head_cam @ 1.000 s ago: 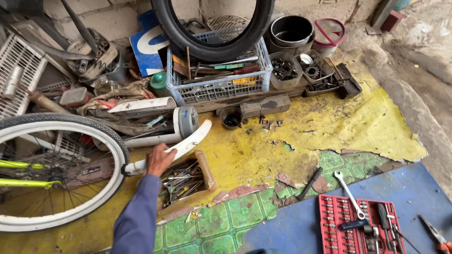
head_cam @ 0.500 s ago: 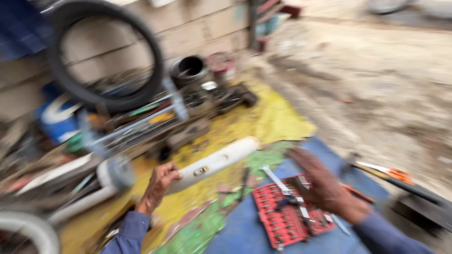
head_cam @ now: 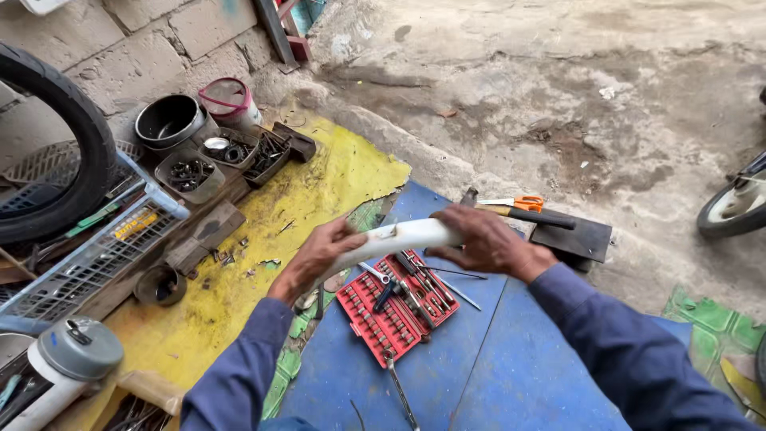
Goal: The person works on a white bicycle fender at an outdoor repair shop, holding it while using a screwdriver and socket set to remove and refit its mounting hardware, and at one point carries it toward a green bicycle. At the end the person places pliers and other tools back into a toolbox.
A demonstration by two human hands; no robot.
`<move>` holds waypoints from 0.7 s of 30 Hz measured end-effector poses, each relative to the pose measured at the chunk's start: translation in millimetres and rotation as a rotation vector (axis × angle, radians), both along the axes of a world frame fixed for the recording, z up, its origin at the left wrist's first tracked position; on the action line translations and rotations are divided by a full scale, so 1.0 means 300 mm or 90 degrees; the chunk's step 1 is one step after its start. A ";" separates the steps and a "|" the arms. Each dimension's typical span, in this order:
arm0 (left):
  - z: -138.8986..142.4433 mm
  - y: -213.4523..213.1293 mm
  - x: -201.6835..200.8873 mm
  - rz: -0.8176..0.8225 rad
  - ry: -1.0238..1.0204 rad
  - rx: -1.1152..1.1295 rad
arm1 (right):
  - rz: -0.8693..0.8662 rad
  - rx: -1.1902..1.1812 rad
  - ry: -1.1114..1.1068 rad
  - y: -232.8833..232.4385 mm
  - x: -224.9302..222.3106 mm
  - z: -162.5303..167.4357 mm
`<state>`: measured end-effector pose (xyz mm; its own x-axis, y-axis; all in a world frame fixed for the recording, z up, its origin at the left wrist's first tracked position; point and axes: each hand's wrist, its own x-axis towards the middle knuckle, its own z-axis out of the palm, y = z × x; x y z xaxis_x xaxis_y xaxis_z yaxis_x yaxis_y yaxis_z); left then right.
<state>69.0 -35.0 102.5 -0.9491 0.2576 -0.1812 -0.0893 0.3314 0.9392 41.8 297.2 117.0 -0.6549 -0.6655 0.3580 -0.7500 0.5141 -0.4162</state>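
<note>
I hold a curved white fender point(head_cam: 399, 238) with both hands above the ground. My left hand point(head_cam: 319, 254) grips its lower left end. Over the upper right end my right hand point(head_cam: 483, 239) is closed. Directly beneath the fender lies an open red socket set case point(head_cam: 396, 307) on a blue mat point(head_cam: 479, 359), with a wrench point(head_cam: 375, 273) lying across the case's top edge. Both my sleeves are dark blue.
A yellow sheet point(head_cam: 239, 279) covers the ground at left, with small trays of metal parts point(head_cam: 231, 156), a black bucket point(head_cam: 169, 121), a white plastic basket point(head_cam: 96, 247) and a black tyre point(head_cam: 56, 152). A hammer point(head_cam: 531, 215) and orange-handled pliers point(head_cam: 511, 203) lie beyond the mat. Another wheel point(head_cam: 734, 207) stands at far right.
The view has swung right, away from the bicycle wheel. My left hand lifted the white fender off the pile and carried it over the socket set, where my right hand took hold too.
</note>
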 end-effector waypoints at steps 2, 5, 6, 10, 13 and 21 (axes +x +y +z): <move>0.056 0.101 -0.023 -0.082 0.203 -0.107 | 0.019 -0.084 0.030 0.050 -0.022 0.005; 0.068 0.253 -0.007 -0.094 0.373 -0.273 | -0.035 0.037 -0.053 0.096 -0.013 0.039; 0.059 0.281 0.009 -0.090 0.383 -0.307 | -0.027 0.042 -0.010 0.102 -0.009 0.055; -0.005 0.286 0.043 0.025 0.357 -0.324 | -0.036 0.068 0.094 0.125 0.008 0.091; -0.061 0.205 0.066 0.140 0.327 -0.253 | -0.108 0.008 0.038 0.197 -0.026 0.084; -0.140 -0.014 0.094 0.374 -0.028 0.235 | -0.217 0.002 0.056 0.243 -0.070 -0.174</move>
